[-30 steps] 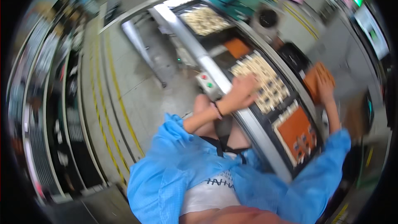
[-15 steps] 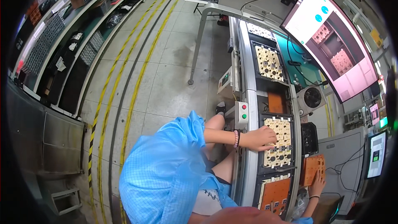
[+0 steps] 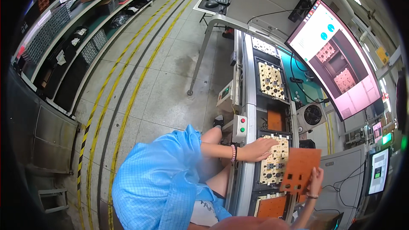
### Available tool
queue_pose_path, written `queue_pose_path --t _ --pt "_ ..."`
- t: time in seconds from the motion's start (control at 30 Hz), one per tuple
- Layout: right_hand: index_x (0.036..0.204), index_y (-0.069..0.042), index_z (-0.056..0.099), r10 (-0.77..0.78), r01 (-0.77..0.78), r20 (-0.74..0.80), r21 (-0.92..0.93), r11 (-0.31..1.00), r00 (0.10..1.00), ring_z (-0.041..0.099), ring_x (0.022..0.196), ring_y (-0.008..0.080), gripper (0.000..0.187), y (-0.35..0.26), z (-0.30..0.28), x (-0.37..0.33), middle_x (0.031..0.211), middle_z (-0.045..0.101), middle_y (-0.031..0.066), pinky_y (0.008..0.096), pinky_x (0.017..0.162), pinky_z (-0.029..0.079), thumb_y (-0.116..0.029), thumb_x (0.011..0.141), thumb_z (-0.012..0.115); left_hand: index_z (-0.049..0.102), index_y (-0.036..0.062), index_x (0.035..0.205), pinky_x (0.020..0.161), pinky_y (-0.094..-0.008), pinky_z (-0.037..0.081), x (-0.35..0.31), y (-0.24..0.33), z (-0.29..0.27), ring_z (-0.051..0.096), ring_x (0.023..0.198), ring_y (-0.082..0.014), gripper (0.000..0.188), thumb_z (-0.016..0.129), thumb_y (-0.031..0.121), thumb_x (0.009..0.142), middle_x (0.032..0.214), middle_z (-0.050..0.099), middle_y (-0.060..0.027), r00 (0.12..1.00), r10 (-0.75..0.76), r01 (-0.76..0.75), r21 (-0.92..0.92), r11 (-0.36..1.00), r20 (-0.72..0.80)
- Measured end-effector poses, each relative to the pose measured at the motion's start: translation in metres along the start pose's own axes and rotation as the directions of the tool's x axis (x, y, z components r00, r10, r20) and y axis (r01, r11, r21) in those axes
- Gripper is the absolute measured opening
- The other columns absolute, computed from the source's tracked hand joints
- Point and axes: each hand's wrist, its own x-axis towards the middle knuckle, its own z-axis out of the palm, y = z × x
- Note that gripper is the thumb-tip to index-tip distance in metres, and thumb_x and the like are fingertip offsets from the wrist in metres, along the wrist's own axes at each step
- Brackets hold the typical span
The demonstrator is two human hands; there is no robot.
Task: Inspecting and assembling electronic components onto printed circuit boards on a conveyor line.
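My left hand point(image 3: 257, 149) rests over the left edge of a cream-coloured fixture board point(image 3: 275, 168) that is full of holes and sits in a black frame on the conveyor line. Its fingers lie stretched out, holding nothing that I can see. An orange-brown plate with square and round cutouts point(image 3: 303, 166) is raised by its right edge in my right hand point(image 3: 315, 182). This plate covers the right side of the cream board in view; I cannot tell whether they touch. Nearest to me, another frame holds an orange plate point(image 3: 272, 208) with a cream border.
Farther up the line sits another cream board point(image 3: 271, 80). A control box with red and green buttons point(image 3: 240, 128) is fixed at the line's left side. A large monitor point(image 3: 341, 59) stands to the right, beside a fan point(image 3: 312, 114). Shelves point(image 3: 85, 38) line the far left.
My right hand has lifted the orange-brown plate from the right side up and leftward, next to the cream board. My left hand stays at that board. The whole view has shifted slightly.
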Motion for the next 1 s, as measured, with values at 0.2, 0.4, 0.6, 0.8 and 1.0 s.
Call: queue_pose_path --t 0.2,0.4,0.6,0.8,1.0 --pt "0.102 -0.007 0.060 -0.021 0.016 0.197 0.028 0.999 0.980 0.040 0.062 0.0020 0.028 0.012 0.117 0.053 0.074 0.051 -0.0073 0.0207 0.053 0.032 -0.034 0.098 0.067 0.033 -0.0015 0.146 0.107 -0.0483 0.037 0.001 -0.011 0.007 0.044 0.134 -0.0382 0.061 0.059 0.017 0.094 0.144 0.042 -0.0214 0.992 -0.081 0.082 0.006 0.997 -0.099" --pt "0.093 -0.011 0.058 0.065 -0.079 0.248 0.049 0.996 0.967 0.041 0.060 0.0023 0.026 0.013 0.132 0.061 0.071 0.054 -0.0074 0.0205 0.053 0.034 -0.035 0.098 0.067 0.041 -0.0041 0.141 0.110 -0.0456 0.034 0.002 -0.006 0.002 0.040 0.137 -0.0341 0.065 0.061 0.018 0.083 0.144 0.045 -0.0187 0.985 -0.139 0.152 0.131 0.980 -0.101" --pt "0.101 -0.002 0.060 -0.138 0.166 0.146 -0.204 0.965 0.980 0.057 0.078 0.0132 0.030 0.034 0.133 0.066 0.087 0.063 0.0030 0.0272 0.072 0.048 -0.032 0.098 0.066 0.041 -0.0047 0.141 0.110 -0.0457 0.031 0.001 -0.005 0.005 0.040 0.137 -0.0319 0.067 0.060 0.023 0.083 0.142 0.046 -0.0168 0.988 -0.131 0.146 0.206 0.968 -0.084" --pt "0.132 0.004 0.054 -0.230 0.291 0.200 -0.370 0.882 0.952 0.061 0.108 0.0288 0.038 0.035 0.142 0.042 0.121 0.061 0.0179 0.0382 0.095 0.048 -0.017 0.100 0.057 0.042 -0.0048 0.142 0.116 -0.0506 0.022 -0.005 -0.004 0.004 0.035 0.140 -0.0310 0.063 0.057 0.023 0.087 0.148 0.043 -0.0166 0.988 -0.144 0.151 0.293 0.944 -0.046" --pt "0.142 0.005 0.045 -0.292 0.393 0.272 -0.484 0.782 0.917 0.056 0.118 0.0354 0.045 -0.013 0.148 -0.009 0.129 0.056 0.0227 0.0416 0.103 0.044 -0.006 0.098 0.051 0.049 -0.0040 0.138 0.117 -0.0544 0.020 -0.007 -0.003 0.004 0.035 0.141 -0.0294 0.058 0.056 0.024 0.088 0.147 0.044 -0.0163 0.987 -0.157 0.146 0.321 0.936 0.011"
